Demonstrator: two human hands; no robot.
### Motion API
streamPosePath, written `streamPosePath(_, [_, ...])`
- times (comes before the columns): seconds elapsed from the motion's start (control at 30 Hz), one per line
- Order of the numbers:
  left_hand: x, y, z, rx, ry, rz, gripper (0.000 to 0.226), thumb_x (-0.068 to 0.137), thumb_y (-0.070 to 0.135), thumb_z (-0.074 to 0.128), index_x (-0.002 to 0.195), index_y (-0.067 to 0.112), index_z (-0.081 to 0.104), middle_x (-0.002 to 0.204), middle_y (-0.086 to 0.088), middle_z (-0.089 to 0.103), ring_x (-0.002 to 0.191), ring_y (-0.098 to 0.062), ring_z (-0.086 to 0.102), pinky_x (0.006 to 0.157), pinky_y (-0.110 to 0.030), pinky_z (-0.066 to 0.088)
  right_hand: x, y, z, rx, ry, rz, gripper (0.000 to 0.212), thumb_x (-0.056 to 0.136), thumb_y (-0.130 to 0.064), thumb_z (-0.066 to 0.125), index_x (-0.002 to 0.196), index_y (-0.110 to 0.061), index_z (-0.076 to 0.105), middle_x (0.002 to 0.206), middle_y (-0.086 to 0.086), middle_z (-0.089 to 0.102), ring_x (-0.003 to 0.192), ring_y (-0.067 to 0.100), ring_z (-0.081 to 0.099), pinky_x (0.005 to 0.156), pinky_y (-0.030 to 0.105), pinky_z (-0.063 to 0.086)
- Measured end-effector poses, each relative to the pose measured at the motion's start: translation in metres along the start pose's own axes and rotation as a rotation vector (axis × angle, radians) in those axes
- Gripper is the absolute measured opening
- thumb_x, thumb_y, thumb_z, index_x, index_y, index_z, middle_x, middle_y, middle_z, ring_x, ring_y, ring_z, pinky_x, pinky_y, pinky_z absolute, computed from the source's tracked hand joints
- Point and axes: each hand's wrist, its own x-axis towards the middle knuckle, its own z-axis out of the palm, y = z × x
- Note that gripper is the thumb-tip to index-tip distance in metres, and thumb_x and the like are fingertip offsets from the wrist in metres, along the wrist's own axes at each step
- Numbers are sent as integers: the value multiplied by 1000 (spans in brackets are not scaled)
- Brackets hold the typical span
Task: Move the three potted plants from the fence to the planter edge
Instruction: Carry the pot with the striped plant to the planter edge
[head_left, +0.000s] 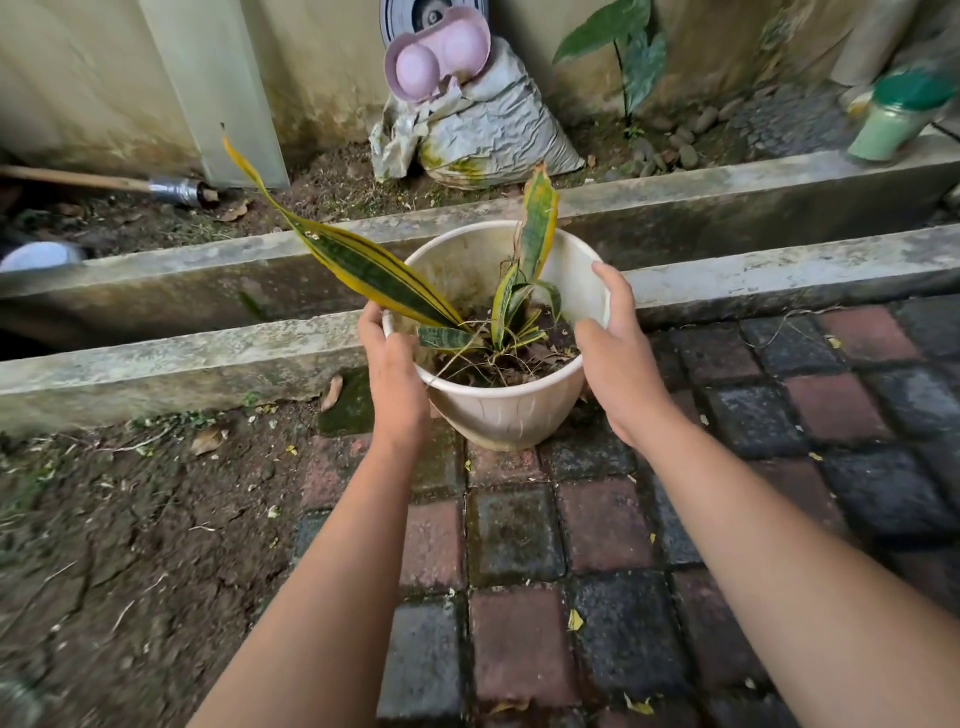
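Outdoor yard: bare soil left, mossy brick paving right, concrete planter edge running across ahead. Your left hand grips pot's left rim; white pot with snake plant sits between hands, likely lifted; right hand clasps right rim. Ledge lies straight ahead, just behind pot; push forward, both hands equally near.
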Motion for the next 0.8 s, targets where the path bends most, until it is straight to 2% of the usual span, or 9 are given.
streamPosePath(0.13, [-7, 0, -4, 21, -4, -41, 71, 86, 34, 43, 156, 39, 32, 157, -5, 48, 143, -40, 49, 121, -64, 39, -3, 2, 0, 16, 30, -24, 64, 96, -20, 44, 147, -58, 38, 92, -27, 54, 77, 3, 53, 70, 31, 45])
streamPosePath(0.23, [-29, -6, 4, 7, 32, 12, 77, 87, 33, 48, 161, 35, 28, 156, 2, 47, 144, -26, 48, 126, -53, 34, -6, 0, 2, 43, 33, -37, 64, 95, -23, 44, 148, -57, 36, 97, -29, 55, 80, 3, 55, 71, 31, 45])
streamPosePath(0.37, [-43, -19, 12, 25, 10, 136, 82, 94, 30, 47, 166, 20, 11, 170, 3, 20, 159, -16, 22, 133, -38, 16, -20, 9, 6, 75, -18, -69, 69, 88, -33, 45, 151, -54, 28, 113, -37, 48, 96, -2, 55, 77, 31, 42])
streamPosePath(0.47, [-39, -29, 7, 88, -24, 199, 71, 99, 36, 45, 162, 17, 18, 171, -9, 25, 158, -27, 29, 132, -46, 20, -28, 20, 7, 74, -19, -100, 63, 93, -39, 46, 150, -56, 24, 110, -49, 53, 98, -21, 56, 85, 33, 42])
streamPosePath(0.53, [-38, -28, 5, 108, -31, 186, 63, 95, 47, 42, 152, 25, 24, 161, -24, 37, 143, -43, 45, 123, -52, 33, -29, 20, 11, 92, -8, -105, 63, 92, -40, 46, 148, -57, 24, 107, -54, 56, 98, -25, 56, 87, 33, 43])
streamPosePath(0.6, [-35, -30, 4, 127, -43, 179, 61, 90, 53, 36, 145, 29, 24, 149, -41, 42, 129, -58, 48, 109, -54, 39, -31, 18, 17, 138, 21, -103, 72, 84, -44, 47, 152, -53, 24, 129, -39, 57, 114, -8, 58, 99, 39, 44])
streamPosePath(0.7, [-30, -29, 1, 170, -54, 185, 66, 88, 55, 33, 146, 27, 26, 147, -50, 39, 135, -67, 39, 115, -70, 31, -37, 19, 19, 134, 20, -148, 78, 81, -52, 48, 155, -49, 23, 162, -1, 43, 142, 21, 46, 120, 51, 36])
streamPosePath(0.77, [-30, -27, 1, 178, -50, 215, 67, 89, 56, 32, 149, 25, 25, 156, -38, 39, 142, -60, 37, 120, -68, 27, -37, 22, 16, 133, 12, -161, 72, 84, -56, 50, 152, -53, 25, 160, -7, 46, 140, 14, 49, 117, 49, 40])
streamPosePath(0.8, [-31, -27, 1, 170, -48, 237, 68, 91, 55, 32, 151, 24, 23, 162, -28, 36, 148, -53, 36, 123, -62, 25, -35, 24, 16, 136, 20, -168, 69, 85, -56, 51, 150, -55, 27, 153, -19, 50, 132, 2, 54, 111, 44, 44])
